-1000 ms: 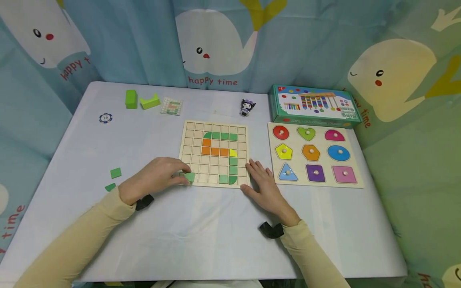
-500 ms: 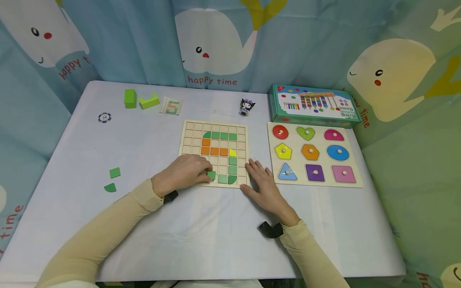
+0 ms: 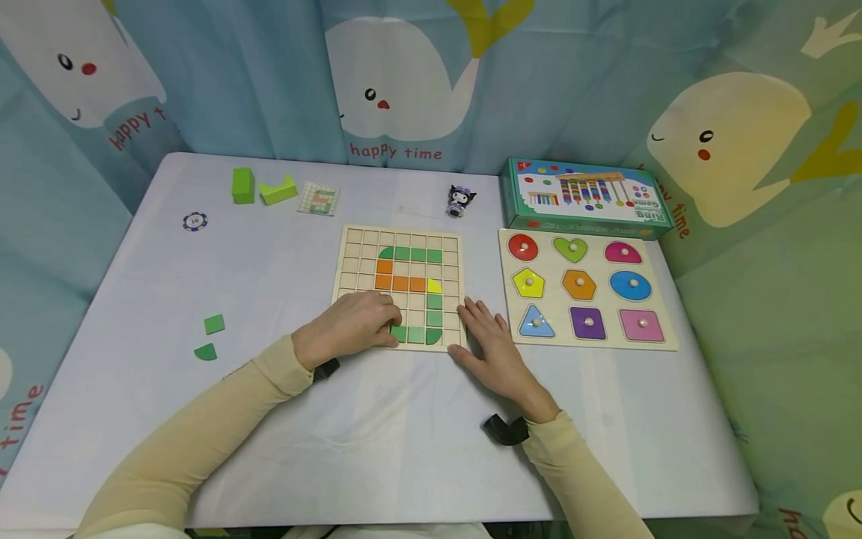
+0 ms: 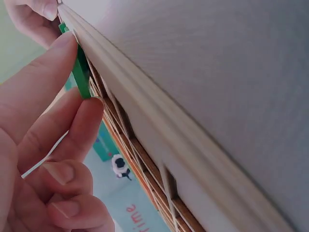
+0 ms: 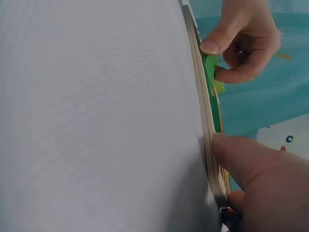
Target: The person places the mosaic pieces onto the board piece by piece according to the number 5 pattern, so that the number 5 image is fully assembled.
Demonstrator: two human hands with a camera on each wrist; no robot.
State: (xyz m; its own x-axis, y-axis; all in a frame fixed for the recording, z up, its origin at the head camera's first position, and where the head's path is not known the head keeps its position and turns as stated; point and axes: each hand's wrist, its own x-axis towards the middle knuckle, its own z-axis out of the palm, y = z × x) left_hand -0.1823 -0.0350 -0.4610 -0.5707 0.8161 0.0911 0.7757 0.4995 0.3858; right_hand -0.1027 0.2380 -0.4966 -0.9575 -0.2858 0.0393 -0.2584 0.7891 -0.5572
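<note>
My left hand [image 3: 352, 323] pinches a green square tile [image 4: 82, 72] between thumb and fingertips over the bottom row of the wooden grid board [image 3: 352, 263]. In the left wrist view the tile stands tilted at a cell near the board's edge. Beside it in that row lie another green square [image 3: 416, 335] and a green quarter-round tile [image 3: 434, 337]. Several green, orange and yellow tiles form a bent line further up the board. At the board's right edge rests my right hand [image 3: 494, 353], fingers extended, its thumb [image 5: 241, 154] against the rim.
A green square [image 3: 214, 323] and a quarter-round tile [image 3: 205, 352] lie at left. Behind are a poker chip [image 3: 195, 221], two light green blocks [image 3: 243, 186], a pattern card [image 3: 319, 199] and a small figurine [image 3: 461, 201]. A knobbed shape puzzle [image 3: 545, 262] and box [image 3: 586, 196] stand right.
My left hand has carried the green square tile rightward across the board's bottom row and lowered it beside the other green square. My right hand has stayed at the board's edge.
</note>
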